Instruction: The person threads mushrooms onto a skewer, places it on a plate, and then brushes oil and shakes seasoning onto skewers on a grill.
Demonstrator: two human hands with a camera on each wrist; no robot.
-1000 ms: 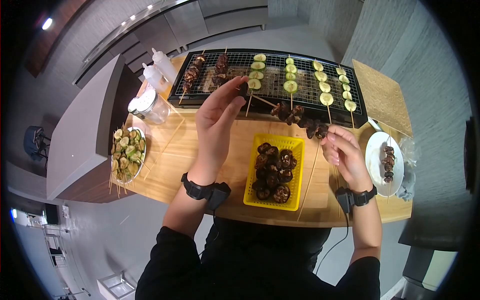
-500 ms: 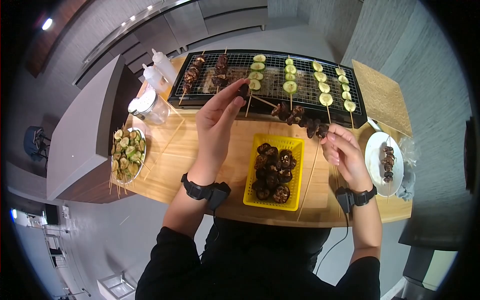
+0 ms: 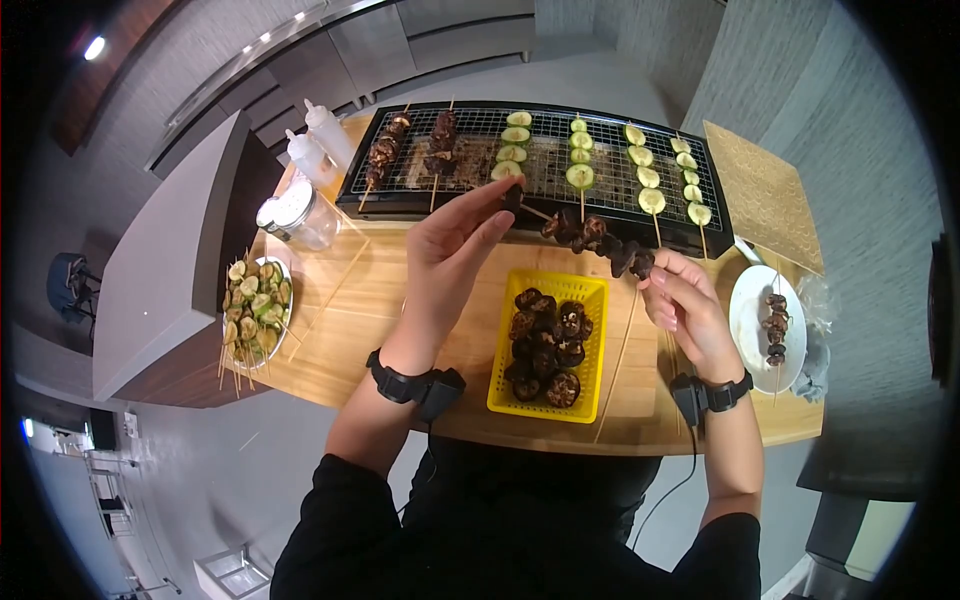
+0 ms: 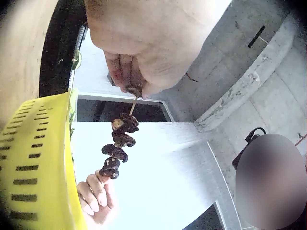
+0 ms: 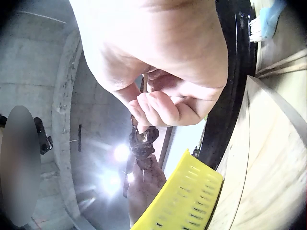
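My right hand (image 3: 695, 310) grips the lower end of a wooden skewer threaded with several dark mushrooms (image 3: 594, 229). At its upper end, my left hand (image 3: 445, 260) pinches another dark mushroom (image 3: 512, 198) between thumb and fingers. The left wrist view shows this mushroom (image 4: 134, 91) at the stick's tip, with a bare stretch of stick before the others. Seen from the right wrist, curled fingers close round the stick, mushrooms (image 5: 144, 143) just beyond. Below the hands, a yellow basket (image 3: 602, 345) on the table holds more mushrooms (image 3: 545, 345).
Behind the hands stands a black grill (image 3: 545, 228) bearing mushroom and green slice skewers. A plate (image 3: 750, 330) with one skewer lies right, a plate of sliced vegetable skewers (image 3: 255, 305) left. Squeeze bottles (image 3: 325, 130) and a jar (image 3: 305, 215) stand back left. Loose sticks (image 3: 622, 350) lie about.
My left hand has shifted a little right and down with the pinched mushroom, toward the threaded ones. The right hand stays nearly in place, holding the skewer.
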